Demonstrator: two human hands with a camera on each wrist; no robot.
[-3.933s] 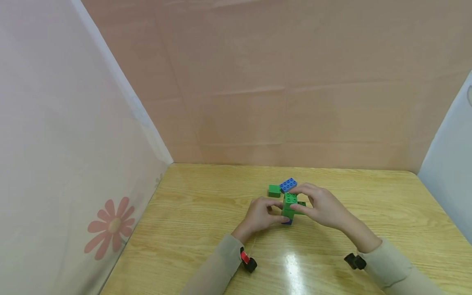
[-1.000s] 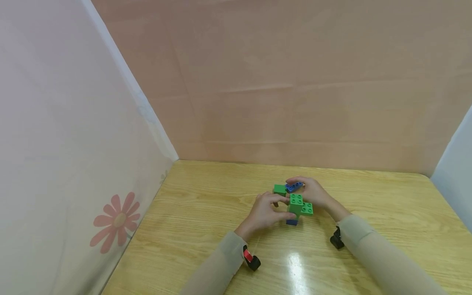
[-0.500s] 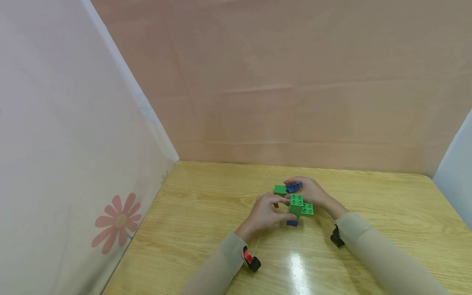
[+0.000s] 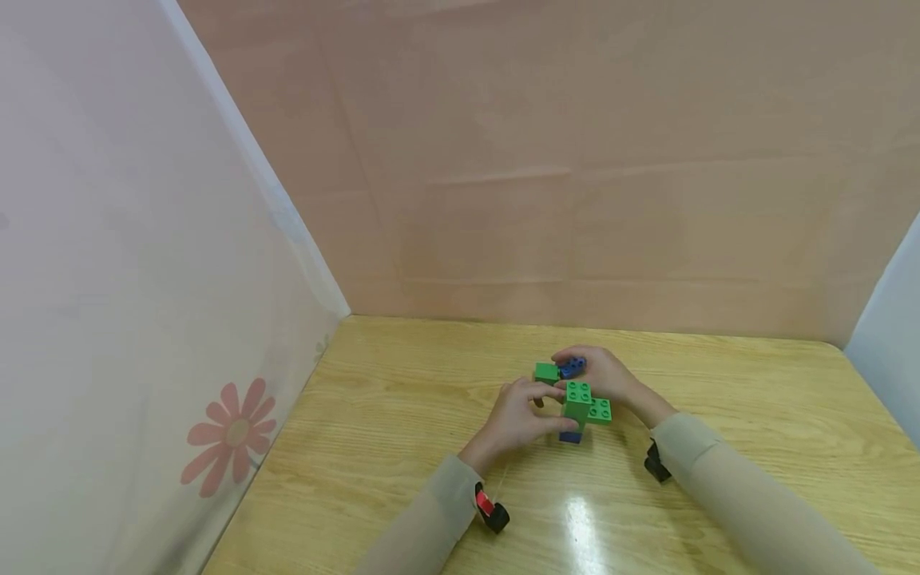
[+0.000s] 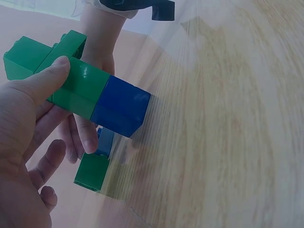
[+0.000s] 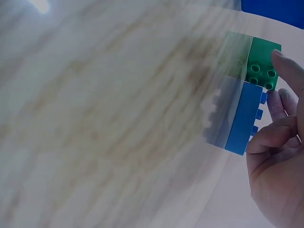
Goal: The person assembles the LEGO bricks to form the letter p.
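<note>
My left hand [image 4: 513, 415] grips an upright stack of toy building bricks [image 4: 577, 403] between thumb and fingers. Green bricks form its upper part, one jutting to the right, over a blue base brick [image 5: 122, 105]. Behind the stack, my right hand [image 4: 611, 377] reaches round a loose blue brick [image 4: 573, 367], partly hidden by the fingers. The right wrist view has this blue brick [image 6: 244, 116] on the table, its studs facing the bent fingers [image 6: 273, 135]. The thumb [image 6: 289, 69] stays apart from those fingers, overlapping a loose green brick [image 6: 263, 61] at the blue one's end.
The wooden table [image 4: 402, 383] runs back to a brownish cloth wall [image 4: 503, 200]. A pale sheet with a pink flower [image 4: 233, 435] stands at the left, and another pale panel [image 4: 894, 319] at the right.
The right hand has left the stack and gone to the loose blue brick behind it. That brick has turned a little under the fingers. The left hand keeps its hold on the stack.
</note>
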